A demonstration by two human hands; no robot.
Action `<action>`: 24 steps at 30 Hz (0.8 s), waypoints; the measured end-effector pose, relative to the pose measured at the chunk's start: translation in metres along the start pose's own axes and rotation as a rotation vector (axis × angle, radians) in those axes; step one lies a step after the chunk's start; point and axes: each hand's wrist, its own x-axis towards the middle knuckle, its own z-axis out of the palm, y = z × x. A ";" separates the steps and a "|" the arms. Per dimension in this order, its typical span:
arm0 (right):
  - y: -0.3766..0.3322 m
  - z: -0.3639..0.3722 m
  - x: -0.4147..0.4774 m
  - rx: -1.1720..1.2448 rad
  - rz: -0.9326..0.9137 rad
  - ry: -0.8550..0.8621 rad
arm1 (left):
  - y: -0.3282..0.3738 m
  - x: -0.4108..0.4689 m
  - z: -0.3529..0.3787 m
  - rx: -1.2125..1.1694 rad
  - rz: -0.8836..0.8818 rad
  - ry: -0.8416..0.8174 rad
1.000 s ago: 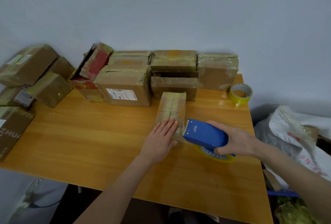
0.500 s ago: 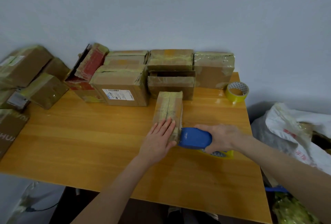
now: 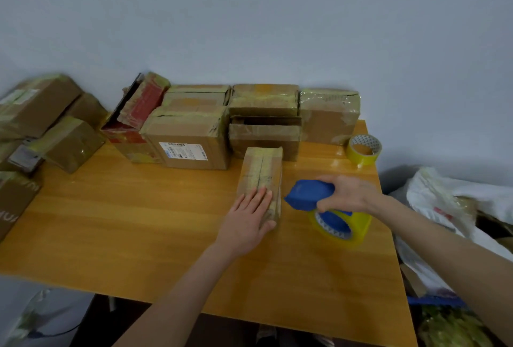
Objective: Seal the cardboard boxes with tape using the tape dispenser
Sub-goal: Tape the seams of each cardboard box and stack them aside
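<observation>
- Left grip (image 3: 247, 221): fingers straight, pressed flat on near end of narrow box (image 3: 262, 169), which lies on surface (image 3: 138, 221).
- Right grip (image 3: 352, 194): curled round blue tape dispenser (image 3: 308, 191), just right of box.

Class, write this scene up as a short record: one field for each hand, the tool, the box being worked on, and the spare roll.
Left hand: flat on the small cardboard box
Right hand: grips the blue tape dispenser
Tool position: right of the box, contact unclear
Spare tape roll: on the table, far right corner
</observation>
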 end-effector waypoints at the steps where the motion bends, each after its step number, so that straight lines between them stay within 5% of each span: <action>1: 0.005 -0.001 -0.001 0.059 0.014 0.062 | 0.002 0.000 0.000 -0.001 -0.002 0.012; 6: 0.028 0.022 0.006 0.721 0.222 0.330 | 0.008 -0.001 -0.003 -0.048 -0.017 0.043; 12: 0.048 0.057 0.016 1.292 0.480 0.266 | 0.001 -0.001 -0.020 -0.411 -0.171 0.299; 16: 0.054 0.059 0.012 1.081 0.520 0.306 | -0.017 -0.011 -0.019 -0.498 -0.330 0.337; 24: 0.037 0.048 -0.006 0.336 0.306 0.442 | -0.011 -0.011 -0.016 -0.747 -0.451 0.267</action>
